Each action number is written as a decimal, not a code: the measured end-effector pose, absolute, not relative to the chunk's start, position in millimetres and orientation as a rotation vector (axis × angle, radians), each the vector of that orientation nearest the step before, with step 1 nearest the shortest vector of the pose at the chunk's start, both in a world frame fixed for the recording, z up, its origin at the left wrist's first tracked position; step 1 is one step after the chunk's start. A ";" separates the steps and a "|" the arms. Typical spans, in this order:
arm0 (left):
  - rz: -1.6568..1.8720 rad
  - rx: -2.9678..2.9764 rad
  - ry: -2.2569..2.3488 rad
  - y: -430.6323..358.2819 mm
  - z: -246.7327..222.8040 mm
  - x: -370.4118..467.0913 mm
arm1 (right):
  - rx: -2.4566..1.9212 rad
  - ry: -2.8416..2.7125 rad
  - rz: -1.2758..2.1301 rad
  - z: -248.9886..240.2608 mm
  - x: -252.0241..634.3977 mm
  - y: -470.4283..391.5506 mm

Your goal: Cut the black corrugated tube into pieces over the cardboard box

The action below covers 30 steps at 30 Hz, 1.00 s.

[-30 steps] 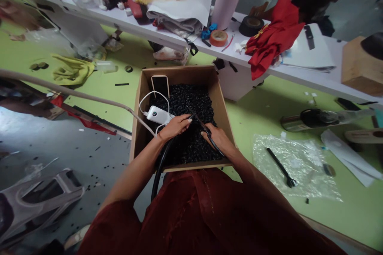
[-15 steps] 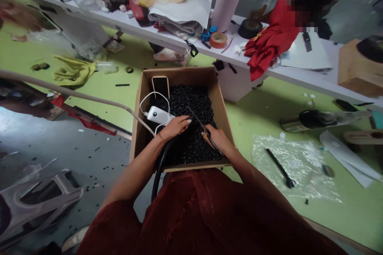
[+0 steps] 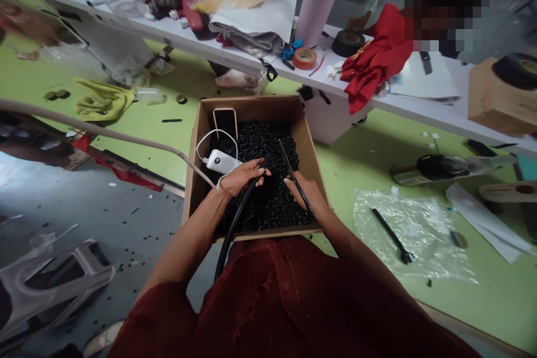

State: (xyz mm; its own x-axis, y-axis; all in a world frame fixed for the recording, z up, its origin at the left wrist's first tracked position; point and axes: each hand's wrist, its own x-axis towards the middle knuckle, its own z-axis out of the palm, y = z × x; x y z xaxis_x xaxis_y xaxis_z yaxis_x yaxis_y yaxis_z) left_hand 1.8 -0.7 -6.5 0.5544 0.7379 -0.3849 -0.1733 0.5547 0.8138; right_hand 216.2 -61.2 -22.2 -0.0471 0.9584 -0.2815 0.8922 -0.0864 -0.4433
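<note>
Left hand [image 3: 241, 177]: on my head-camera feed, its fingers are clamped on the upper end of a black ribbed flexible tube [image 3: 235, 218].
Tube run: inside an open brown cardboard box [image 3: 315, 179] at the held end, then down across the near rim.
Right hand [image 3: 312, 189]: fingers clamped on the handle of dark, thin-bladed scissors [image 3: 287, 160].
Blades: pointing toward the box's far wall, apart from the tube; I cannot tell whether they are together.
Box fill: heaped small glossy black pieces [image 3: 268, 133], under both hands.
Beside left hand: white rounded rectangular device [image 3: 222, 161] with a white cable; I log a pale-framed dark rectangle [image 3: 225, 122] standing near the far left corner.
Pale green desk [image 3: 364, 173]: clear crumpled plastic sheet [image 3: 440, 246] right of the box, narrow black rod [image 3: 388, 231] on it; yellow-green cloth [image 3: 103, 102] on the left.
White shelf [image 3: 335, 84]: orange tape roll [image 3: 305, 58], black tape roll [image 3: 348, 43].
</note>
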 end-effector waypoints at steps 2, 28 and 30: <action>0.598 0.832 0.799 -0.2 -9.2 2.1 | -2.045 -1.965 0.841 -22.0 216.7 -61.6; 0.722 0.894 1.048 0.0 -13.3 7.2 | -1.770 -1.876 0.883 -23.6 215.4 -59.0; 0.749 0.898 1.085 0.2 -13.4 7.9 | -1.768 -1.895 0.887 -24.5 215.6 -59.4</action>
